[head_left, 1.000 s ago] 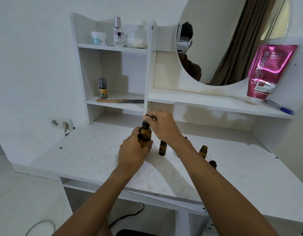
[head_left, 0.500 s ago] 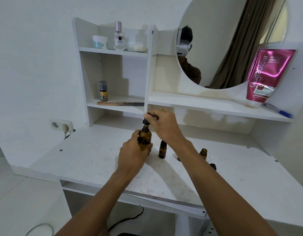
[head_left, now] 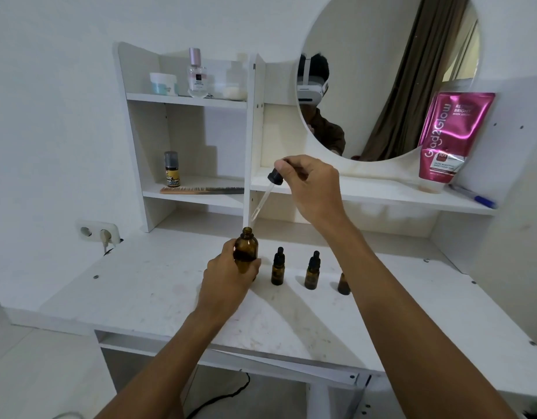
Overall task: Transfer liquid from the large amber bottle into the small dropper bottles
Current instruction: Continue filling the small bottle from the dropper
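Gripped by the left hand point(head_left: 228, 278) at centre frame, the amber bottle point(head_left: 245, 252) stands open; its dropper point(head_left: 265, 196) is pinched above by the right hand point(head_left: 314, 184).

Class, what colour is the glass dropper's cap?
Black. The glass dropper's cap shows best in the head view.

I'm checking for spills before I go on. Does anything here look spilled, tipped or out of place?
Nothing stands out. The large amber bottle stands upright in the left hand, the right hand holds the dropper tilted above its mouth, and the small dropper bottles stand upright; no puddle shows.
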